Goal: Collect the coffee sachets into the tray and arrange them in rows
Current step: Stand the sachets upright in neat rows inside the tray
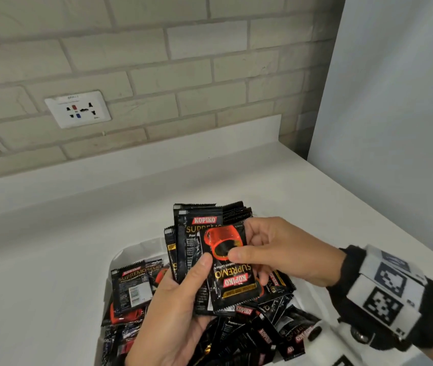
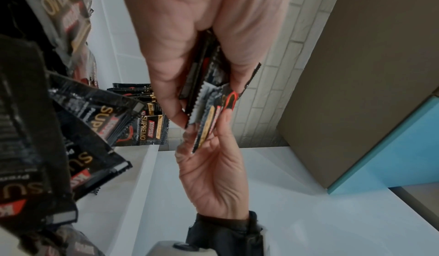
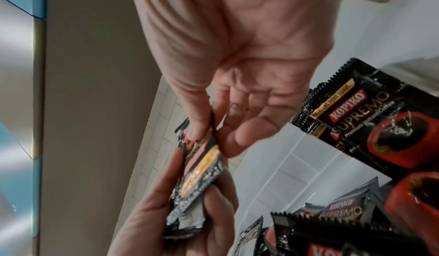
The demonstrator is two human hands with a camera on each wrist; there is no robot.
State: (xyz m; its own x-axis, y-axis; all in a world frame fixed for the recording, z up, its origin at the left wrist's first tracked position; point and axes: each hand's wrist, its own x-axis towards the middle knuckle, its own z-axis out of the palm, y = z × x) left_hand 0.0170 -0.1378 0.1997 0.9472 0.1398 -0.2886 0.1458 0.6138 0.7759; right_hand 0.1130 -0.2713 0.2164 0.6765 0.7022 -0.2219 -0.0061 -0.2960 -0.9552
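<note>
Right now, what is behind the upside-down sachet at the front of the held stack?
More sachets, upright, fanned in the left hand; the right hand pinches the front sachet. Their lower halves and exact count are covered. The tray lies below.

head view looks down from above, both wrist views close along the palms, all sharing the held sachets

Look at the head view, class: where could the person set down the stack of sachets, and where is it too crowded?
Bare white countertop runs left of the tray and behind it to the brick wall; another strip lies between the tray and the counter's right edge. The tray itself is crowded with loose coffee sachets, and the left hand and right hand hold the stack above it.
</note>
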